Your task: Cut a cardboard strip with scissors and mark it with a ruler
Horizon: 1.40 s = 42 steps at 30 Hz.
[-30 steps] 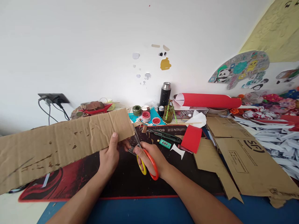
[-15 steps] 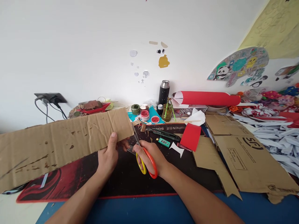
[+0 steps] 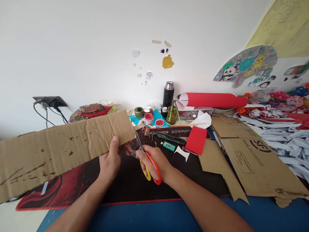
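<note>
A long brown cardboard strip (image 3: 60, 146), stained with dark patches, slants across the left side. My left hand (image 3: 110, 158) grips its lower edge near the right end, thumb on the front face and fingers behind. My right hand (image 3: 154, 161) is closed round scissors (image 3: 156, 170) with one yellow and one orange-red handle loop. The blades are apart and point up and left, at the strip's right end; part of them is hidden behind the hand and the cardboard. Below both hands lies a black and red desk mat (image 3: 135, 190).
Behind the hands lie a dark utility knife (image 3: 169, 138), a green USB stick (image 3: 168, 146) and red paper (image 3: 196, 140). Paint jars (image 3: 149, 118) and a black thermos (image 3: 168, 95) stand near the wall. Flat cardboard (image 3: 260, 167) and white paper strips (image 3: 285, 148) fill the right.
The cardboard strip and my left hand have shifted slightly left relative to the scissors. The whole view has also moved a little. Both hands keep their grips.
</note>
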Each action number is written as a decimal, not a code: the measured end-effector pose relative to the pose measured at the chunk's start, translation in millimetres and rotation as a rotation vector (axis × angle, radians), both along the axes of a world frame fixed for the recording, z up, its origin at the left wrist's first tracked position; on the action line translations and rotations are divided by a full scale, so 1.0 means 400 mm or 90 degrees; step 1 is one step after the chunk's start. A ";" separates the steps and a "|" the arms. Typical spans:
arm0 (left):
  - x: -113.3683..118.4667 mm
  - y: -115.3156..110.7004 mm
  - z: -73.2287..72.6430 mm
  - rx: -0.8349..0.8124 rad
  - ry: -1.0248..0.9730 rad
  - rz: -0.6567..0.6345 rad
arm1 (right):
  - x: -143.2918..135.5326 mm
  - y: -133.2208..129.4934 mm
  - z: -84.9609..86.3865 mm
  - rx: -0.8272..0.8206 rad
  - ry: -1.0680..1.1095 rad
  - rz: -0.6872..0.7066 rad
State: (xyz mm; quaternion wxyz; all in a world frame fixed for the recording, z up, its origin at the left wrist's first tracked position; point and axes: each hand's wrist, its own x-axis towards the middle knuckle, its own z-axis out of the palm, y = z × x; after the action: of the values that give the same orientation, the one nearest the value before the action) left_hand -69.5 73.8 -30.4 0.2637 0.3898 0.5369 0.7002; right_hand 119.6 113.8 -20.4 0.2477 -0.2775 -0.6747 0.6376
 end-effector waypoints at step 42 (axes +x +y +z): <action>0.007 0.000 0.004 -0.011 -0.008 0.006 | -0.015 -0.022 0.009 0.073 -0.085 -0.100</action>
State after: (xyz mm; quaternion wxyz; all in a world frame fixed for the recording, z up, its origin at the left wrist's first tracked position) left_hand -66.6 73.8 -28.8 0.2672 0.3806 0.5429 0.6993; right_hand 113.4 105.2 -16.9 0.2666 -0.3569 -0.7012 0.5567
